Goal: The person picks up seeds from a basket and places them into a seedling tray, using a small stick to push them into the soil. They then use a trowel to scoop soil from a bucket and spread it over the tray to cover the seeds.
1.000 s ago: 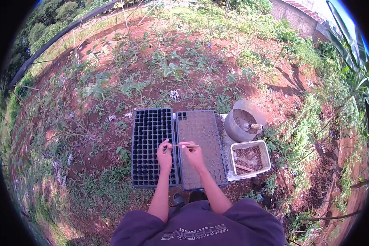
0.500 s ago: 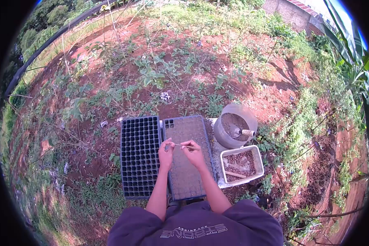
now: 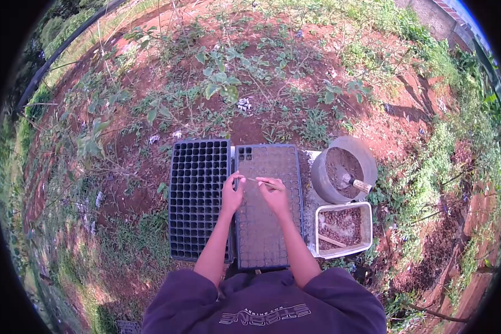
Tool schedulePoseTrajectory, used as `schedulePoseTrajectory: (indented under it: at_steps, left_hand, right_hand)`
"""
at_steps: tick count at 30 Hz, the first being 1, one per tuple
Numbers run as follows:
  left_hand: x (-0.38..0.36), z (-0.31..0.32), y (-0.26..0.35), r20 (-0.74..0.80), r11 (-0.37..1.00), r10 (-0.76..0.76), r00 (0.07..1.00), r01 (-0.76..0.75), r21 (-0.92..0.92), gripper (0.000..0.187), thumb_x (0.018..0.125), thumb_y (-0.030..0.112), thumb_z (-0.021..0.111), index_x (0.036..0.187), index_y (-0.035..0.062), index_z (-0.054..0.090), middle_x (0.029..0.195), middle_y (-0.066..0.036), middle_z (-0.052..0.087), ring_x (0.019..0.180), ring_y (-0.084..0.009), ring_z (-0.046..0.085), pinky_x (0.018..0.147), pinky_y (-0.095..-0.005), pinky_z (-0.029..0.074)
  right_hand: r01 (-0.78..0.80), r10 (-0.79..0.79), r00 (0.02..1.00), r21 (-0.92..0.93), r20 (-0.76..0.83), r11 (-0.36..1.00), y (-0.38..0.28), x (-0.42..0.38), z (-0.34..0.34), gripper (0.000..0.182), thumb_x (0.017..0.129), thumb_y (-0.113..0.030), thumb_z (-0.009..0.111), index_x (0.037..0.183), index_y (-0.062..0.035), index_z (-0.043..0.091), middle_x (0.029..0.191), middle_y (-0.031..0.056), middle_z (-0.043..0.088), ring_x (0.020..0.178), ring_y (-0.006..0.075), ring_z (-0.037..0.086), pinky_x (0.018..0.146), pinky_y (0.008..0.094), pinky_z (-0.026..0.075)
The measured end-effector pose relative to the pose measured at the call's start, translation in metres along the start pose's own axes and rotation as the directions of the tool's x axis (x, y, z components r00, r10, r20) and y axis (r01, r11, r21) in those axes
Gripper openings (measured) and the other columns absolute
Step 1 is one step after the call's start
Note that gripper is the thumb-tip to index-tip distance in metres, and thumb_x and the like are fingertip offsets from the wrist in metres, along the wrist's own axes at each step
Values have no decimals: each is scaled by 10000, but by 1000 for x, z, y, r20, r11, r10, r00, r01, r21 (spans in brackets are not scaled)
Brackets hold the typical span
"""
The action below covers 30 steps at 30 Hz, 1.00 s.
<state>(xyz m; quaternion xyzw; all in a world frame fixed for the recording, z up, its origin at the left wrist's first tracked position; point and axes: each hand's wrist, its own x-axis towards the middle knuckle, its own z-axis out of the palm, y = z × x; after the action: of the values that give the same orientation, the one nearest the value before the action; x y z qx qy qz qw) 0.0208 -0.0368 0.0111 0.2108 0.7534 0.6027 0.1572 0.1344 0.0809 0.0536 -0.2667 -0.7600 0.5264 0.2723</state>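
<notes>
A thin wooden stick [image 3: 265, 182] spans the gap between my hands, above the soil-filled seedling tray [image 3: 267, 234]. My right hand [image 3: 275, 196] is closed around its thicker end. With thumb and finger pinched, my left hand [image 3: 232, 193] meets its thin tip; anything small between those fingertips is too tiny to make out. Brown soil fills nearly all the cells of the tray below, apart from a few dark open cells at its far left corner. Left of it lies an unfilled black seedling tray [image 3: 199, 200], close to my left forearm.
On the right stands a round grey container [image 3: 324, 177] of soil, with a wooden-handled scoop [image 3: 360, 185] in it. Nearer me, a pale rectangular tub [image 3: 368, 231] holds brown pellets or seeds and a flat wooden piece [image 3: 332, 241]. Weeds and red earth surround the trays.
My view has tilted down and turned slightly left, so the trays and containers appear higher and further right. Both hands remain together at the stick over the filled tray.
</notes>
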Motion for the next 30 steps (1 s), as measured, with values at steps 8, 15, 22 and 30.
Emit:
schedulePoseTrajectory:
  at_steps: [8,15,22,30]
  left_hand:
    - [39,-3,-23,231,869,121,965,-215,446,328,900,175,562,1203,53,536,1385,-202,455,1355,-370,338,1106,-449,285]
    - [73,16,-29,327,729,80,942,-279,625,494,899,184,546,1355,43,422,1482,-184,330,1397,-347,266,1133,-478,233]
    - [92,29,-35,376,549,-19,927,-305,779,596,921,241,469,1451,36,288,1536,-135,238,1433,-277,197,1157,-492,152]
    - [104,24,-27,423,464,-157,893,-311,829,593,919,223,466,1461,65,285,1523,-90,287,1421,-231,241,1159,-510,134]
  right_hand:
    - [-20,2,986,-103,-169,995,52,44,13,186,847,-138,652,1011,-152,738,881,16,692,797,151,511,752,278,434]
    - [-31,-24,971,-223,-239,974,61,71,22,201,834,-138,659,1019,-154,736,916,51,695,889,218,549,826,331,445]
    - [42,-97,980,-292,-174,955,72,95,37,210,817,-126,662,1014,-133,733,958,74,697,929,237,567,864,341,434]
    - [40,-88,989,-362,-116,931,83,113,46,212,827,-113,649,1027,-112,719,987,74,691,982,250,569,915,357,404]
